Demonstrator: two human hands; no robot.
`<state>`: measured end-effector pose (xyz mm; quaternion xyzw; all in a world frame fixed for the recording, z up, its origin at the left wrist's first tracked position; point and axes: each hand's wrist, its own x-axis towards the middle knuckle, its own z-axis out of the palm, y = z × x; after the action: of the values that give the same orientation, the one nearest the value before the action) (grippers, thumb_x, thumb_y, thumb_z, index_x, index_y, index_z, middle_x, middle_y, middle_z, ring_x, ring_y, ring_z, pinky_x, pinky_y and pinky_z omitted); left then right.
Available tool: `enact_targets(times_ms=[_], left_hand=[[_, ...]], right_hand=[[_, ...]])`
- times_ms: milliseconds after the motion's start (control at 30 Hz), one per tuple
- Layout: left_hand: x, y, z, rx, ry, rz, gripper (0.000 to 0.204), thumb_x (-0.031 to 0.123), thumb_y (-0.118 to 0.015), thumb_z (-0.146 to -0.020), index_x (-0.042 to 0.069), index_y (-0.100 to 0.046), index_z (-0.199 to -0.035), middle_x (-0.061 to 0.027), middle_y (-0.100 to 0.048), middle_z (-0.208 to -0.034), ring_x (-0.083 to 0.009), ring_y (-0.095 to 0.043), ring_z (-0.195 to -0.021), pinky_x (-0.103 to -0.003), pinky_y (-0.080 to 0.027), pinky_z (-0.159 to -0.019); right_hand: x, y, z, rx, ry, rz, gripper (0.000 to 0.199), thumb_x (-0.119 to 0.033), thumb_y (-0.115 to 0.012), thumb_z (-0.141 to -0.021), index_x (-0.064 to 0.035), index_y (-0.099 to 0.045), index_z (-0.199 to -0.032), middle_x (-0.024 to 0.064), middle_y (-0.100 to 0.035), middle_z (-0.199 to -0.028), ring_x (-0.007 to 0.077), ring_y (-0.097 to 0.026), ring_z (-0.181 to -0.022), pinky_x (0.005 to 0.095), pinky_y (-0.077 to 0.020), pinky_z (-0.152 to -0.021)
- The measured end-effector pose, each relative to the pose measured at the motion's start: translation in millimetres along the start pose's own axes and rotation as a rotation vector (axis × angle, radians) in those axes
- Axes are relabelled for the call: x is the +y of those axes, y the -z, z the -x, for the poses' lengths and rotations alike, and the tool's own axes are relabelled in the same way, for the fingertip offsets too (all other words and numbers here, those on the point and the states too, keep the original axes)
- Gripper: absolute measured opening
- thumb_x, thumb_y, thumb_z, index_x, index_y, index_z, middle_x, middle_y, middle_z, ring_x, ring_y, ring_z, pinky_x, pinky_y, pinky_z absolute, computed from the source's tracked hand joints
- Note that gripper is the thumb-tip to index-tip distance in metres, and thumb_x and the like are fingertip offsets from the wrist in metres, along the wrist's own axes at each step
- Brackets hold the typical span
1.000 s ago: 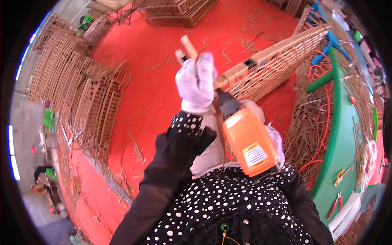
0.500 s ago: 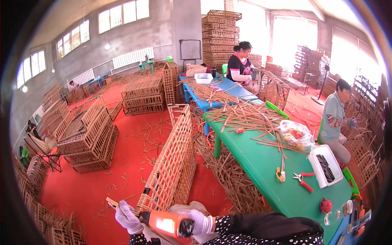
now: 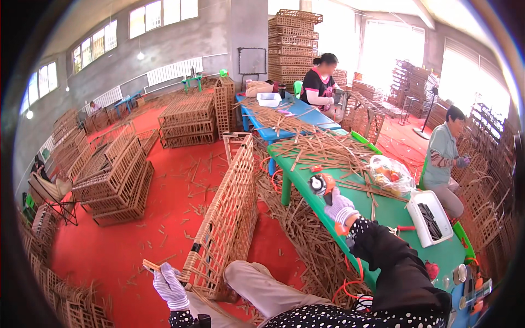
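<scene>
My left hand [image 3: 170,288], in a striped glove, is closed round thin brown wooden strips [image 3: 151,266] beside the lower end of a large woven lattice basket [image 3: 225,229]. The basket stands tilted on edge in front of my knees. My right hand [image 3: 340,208], gloved too, grips an orange nail gun [image 3: 326,183] with a round grey-and-black head, over the near edge of the green table [image 3: 306,177]. An orange hose [image 3: 358,281] hangs below my right arm. The sleeve partly covers red-handled pruning shears [image 3: 405,228].
Loose strips [image 3: 322,150], a plastic bag [image 3: 391,174] and a white bin of dark pieces [image 3: 429,218] lie on the table. Two people work at the right. Stacked baskets [image 3: 115,188] stand left on the red floor, and a strip heap [image 3: 295,240] lies under the table.
My right hand has carried the nail gun from beside my left hand, up and right to the green table. My left hand stays near the basket's lower end, still holding the strips.
</scene>
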<state>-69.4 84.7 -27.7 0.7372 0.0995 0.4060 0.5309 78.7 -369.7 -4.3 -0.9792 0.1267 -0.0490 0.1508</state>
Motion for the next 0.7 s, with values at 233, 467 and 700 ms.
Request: enact_targets(times_ms=[233,467,700], left_hand=[[11,12,12,-0.075,-0.15,-0.11,0.025,0.018,-0.047,-0.091,0.0,-0.051,-0.075,-0.0073,-0.05,-0.065,-0.0182,-0.052,-0.06,-0.033,-0.045,-0.067],[31,13,23,-0.281,-0.542,-0.602,0.021,0.008,-0.063,-0.073,0.006,-0.056,-0.093,-0.009,-0.059,-0.093,-0.0286,-0.055,-0.094,-0.049,-0.029,-0.101],[31,23,34,-0.284,-0.763,-0.89,0.029,0.005,-0.049,-0.077,0.007,-0.06,-0.104,-0.017,-0.054,-0.115,-0.0363,-0.05,-0.106,-0.055,-0.028,-0.1]], right_hand=[[22,-48,-94,-0.143,-0.35,0.076,0.074,-0.029,-0.066,-0.07,0.0053,-0.034,-0.127,0.0215,-0.059,-0.108,0.0345,-0.059,-0.098,0.0406,-0.0466,-0.084],[79,-34,-111,0.159,-0.243,-0.058,0.053,-0.049,-0.049,-0.077,-0.0049,-0.06,-0.104,0.023,-0.06,-0.104,0.0363,-0.057,-0.098,0.0415,-0.0451,-0.085],[172,7,-8,0.05,-0.636,0.109,0.059,-0.049,-0.059,-0.074,-0.0087,-0.051,-0.116,0.0148,-0.05,-0.121,0.0305,-0.049,-0.112,0.0412,-0.0406,-0.093]])
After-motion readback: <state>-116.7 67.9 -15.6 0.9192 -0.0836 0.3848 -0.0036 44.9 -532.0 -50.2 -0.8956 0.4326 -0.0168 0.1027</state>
